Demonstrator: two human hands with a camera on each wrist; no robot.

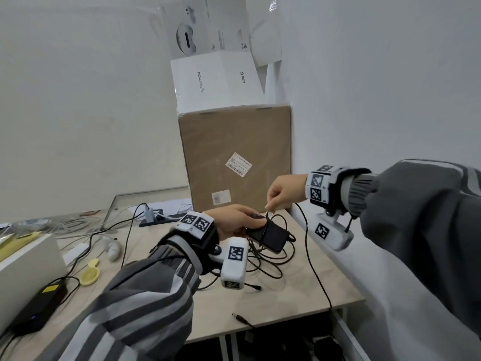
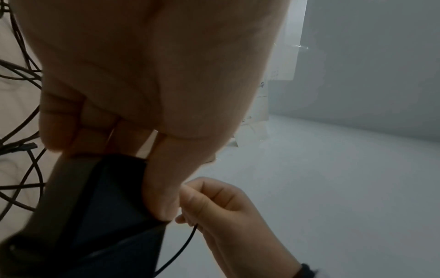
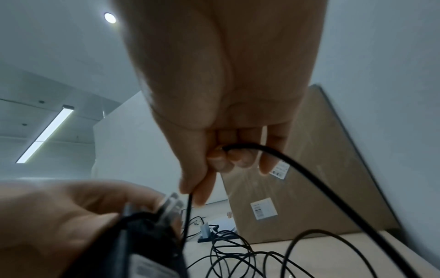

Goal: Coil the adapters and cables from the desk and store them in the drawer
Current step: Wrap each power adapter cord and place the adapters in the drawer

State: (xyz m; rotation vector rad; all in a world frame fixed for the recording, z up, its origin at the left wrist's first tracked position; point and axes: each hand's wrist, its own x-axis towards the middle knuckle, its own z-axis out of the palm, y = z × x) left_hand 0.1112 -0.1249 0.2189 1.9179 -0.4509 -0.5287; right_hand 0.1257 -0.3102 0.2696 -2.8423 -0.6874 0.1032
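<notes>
Grey striped sleeves fill the bottom of the head view, one on each arm. From the left sleeve the left hand reaches forward over the desk, with its back turned up. Its fingers and thumb are curled round a black adapter and hold it a little above the desk top. This flat black block has its long side running away from the left hand, toward the right and a bit toward the person. In the left wrist view the thumb lies along the adapter's edge.

From the right side the right hand comes in higher up, with its fingers pointing down and to the left. Its thumb and first finger pinch a thin black cable just above the near end of the adapter. The other fingers are curled in. In the right wrist view the cable passes through the right hand's fingers and bends away to the right.

More of the black cable lies in loose loops on the desk under the adapter. One long part hangs over the desk's right edge. Behind the hands a big brown box stands against the wall.
</notes>
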